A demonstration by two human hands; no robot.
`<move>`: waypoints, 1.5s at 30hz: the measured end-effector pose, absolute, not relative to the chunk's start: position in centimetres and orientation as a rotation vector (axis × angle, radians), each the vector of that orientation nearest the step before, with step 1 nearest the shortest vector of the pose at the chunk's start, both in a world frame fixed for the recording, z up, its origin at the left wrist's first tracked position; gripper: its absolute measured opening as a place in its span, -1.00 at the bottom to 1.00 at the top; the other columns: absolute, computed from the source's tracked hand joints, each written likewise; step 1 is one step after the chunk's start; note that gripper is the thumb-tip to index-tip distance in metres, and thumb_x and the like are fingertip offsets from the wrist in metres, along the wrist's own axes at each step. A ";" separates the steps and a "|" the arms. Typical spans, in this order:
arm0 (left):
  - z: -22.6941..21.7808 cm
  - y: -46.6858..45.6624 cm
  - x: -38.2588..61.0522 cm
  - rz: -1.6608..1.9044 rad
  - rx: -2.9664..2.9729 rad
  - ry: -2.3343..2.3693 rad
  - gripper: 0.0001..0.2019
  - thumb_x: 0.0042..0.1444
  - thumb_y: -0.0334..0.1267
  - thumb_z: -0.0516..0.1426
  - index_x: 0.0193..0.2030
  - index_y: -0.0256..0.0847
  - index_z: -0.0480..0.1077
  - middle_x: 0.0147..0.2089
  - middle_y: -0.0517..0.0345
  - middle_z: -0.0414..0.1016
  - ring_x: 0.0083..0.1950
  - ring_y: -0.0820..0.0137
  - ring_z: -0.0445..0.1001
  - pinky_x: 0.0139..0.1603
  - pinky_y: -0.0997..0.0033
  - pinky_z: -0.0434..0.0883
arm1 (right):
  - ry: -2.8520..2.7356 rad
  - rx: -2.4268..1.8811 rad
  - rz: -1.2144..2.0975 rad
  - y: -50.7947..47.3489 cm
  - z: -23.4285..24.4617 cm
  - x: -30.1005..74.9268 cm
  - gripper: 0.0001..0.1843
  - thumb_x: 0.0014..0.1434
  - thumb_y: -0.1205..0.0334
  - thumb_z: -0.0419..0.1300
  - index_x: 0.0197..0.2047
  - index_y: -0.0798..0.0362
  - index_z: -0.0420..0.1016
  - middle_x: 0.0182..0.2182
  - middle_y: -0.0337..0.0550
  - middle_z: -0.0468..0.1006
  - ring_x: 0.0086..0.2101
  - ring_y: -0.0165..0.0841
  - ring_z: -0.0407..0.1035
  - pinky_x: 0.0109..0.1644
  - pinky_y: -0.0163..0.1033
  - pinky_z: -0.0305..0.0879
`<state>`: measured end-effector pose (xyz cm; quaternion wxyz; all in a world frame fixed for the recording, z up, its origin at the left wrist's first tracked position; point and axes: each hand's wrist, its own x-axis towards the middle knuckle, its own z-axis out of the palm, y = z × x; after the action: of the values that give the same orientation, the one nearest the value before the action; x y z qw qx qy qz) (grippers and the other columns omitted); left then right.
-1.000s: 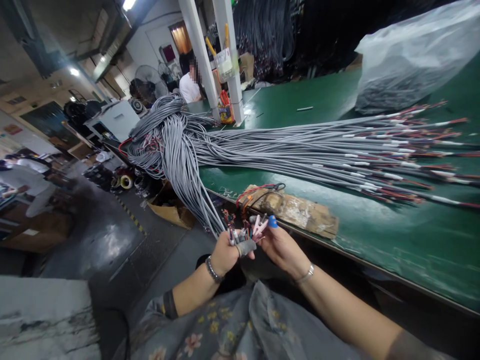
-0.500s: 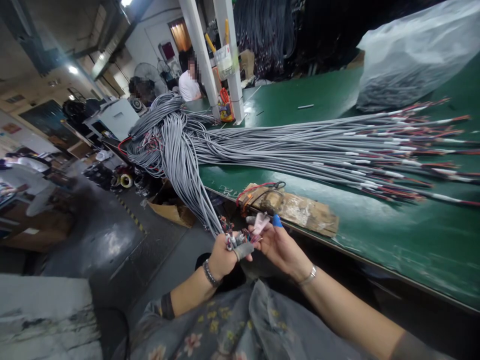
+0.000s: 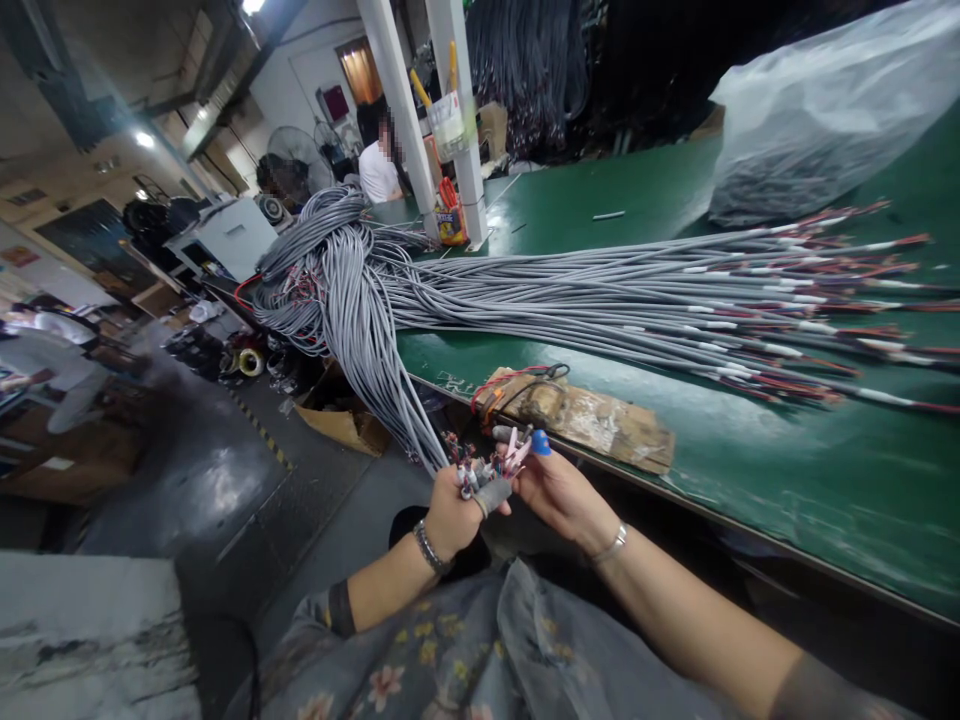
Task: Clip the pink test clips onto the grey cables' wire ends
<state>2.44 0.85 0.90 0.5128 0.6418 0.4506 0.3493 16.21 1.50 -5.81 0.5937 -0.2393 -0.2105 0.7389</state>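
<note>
Head view: cable ends could slip free

Draped cable bundle (image 3: 367, 320) hangs off the surface (image 3: 444, 356) into the left hand (image 3: 450, 512), closed around the grey cable ends (image 3: 469, 480). The right hand (image 3: 559, 490) pinches their coloured cores (image 3: 514, 458). The bundle's weight could drag the ends loose, or tangled cores could snag.
</note>
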 end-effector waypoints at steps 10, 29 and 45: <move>0.3 0.8 2.6 0.869 1.515 1.100 -0.64 -0.04 0.00 0.23 -0.63 -0.26 0.39 -0.64 0.14 0.44 -0.58 0.47 0.33 -0.47 0.46 0.29 | -0.421 -0.550 1.711 1.6 -5.7 15.9 -0.56 -0.02 -0.16 0.30 -0.23 0.01 0.52 -0.39 -0.17 0.57 -0.34 -0.26 0.43 -0.31 -0.16 0.38; 1.0 0.2 2.2 0.927 1.519 1.158 -0.62 -0.04 0.03 0.23 -0.65 -0.22 0.40 -0.61 0.10 0.48 -0.54 0.40 0.42 -0.41 0.41 0.36 | -0.501 -0.675 1.581 0.9 -4.7 16.3 -0.55 0.03 -0.22 0.23 -0.32 0.02 0.58 -0.46 -0.15 0.53 -0.44 -0.35 0.35 -0.38 -0.24 0.31; 0.2 0.7 2.7 0.898 1.506 1.131 -0.63 -0.05 0.01 0.23 -0.64 -0.24 0.38 -0.63 0.12 0.46 -0.56 0.43 0.38 -0.45 0.43 0.32 | -0.361 -0.618 1.669 1.8 -5.5 15.8 -0.68 -0.03 -0.10 0.34 -0.36 -0.04 0.55 -0.43 -0.21 0.57 -0.38 -0.28 0.41 -0.23 -0.14 0.40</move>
<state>2.67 0.74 0.16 0.5036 0.6236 0.4683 0.3717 15.79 1.75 -5.47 0.6152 -0.2681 -0.1567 0.7246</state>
